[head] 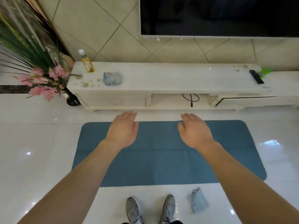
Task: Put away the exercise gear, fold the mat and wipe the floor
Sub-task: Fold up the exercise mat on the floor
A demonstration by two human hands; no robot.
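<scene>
Blue rectangular mat (161, 159) with rounded corners lies flat and unfolded on the glossy white tile floor (32, 159). It sits just in front of the long white TV cabinet (161, 81), long side parallel to it, with a strip of bare tile between.

I see both bare arms stretched over the mat toward the cabinet.
- My read on the left hand (123, 130): palm down, fingers straight and close together, gripping nothing, fingertips past the mat edge nearest the cabinet.
- The right hand (195, 131) is in the same pose, level with the left.
- I can't tell whether either hand touches the mat.

On the cabinet top:
- A yellow plastic bottle (87, 63) with a white cap stands upright at the left end.
- A crumpled pale-blue cloth (112, 78) sits just right of the bottle.
- A slim black remote (256, 76) lies at the right end, with a blurred bright green object (265, 71) just behind it.

A black cable (191, 98) hangs in the cabinet's open middle bay. A dark flat-screen television (218, 16) is on the tiled wall above the cabinet. Pink flowers (42, 81) in a dark vase (72, 99) stand beside the cabinet's left end.

On the far side of the mat from the cabinet, two grey sneakers (133, 209) stand on the tile. A folded pale-blue cloth (197, 200) lies just right of the right one.
</scene>
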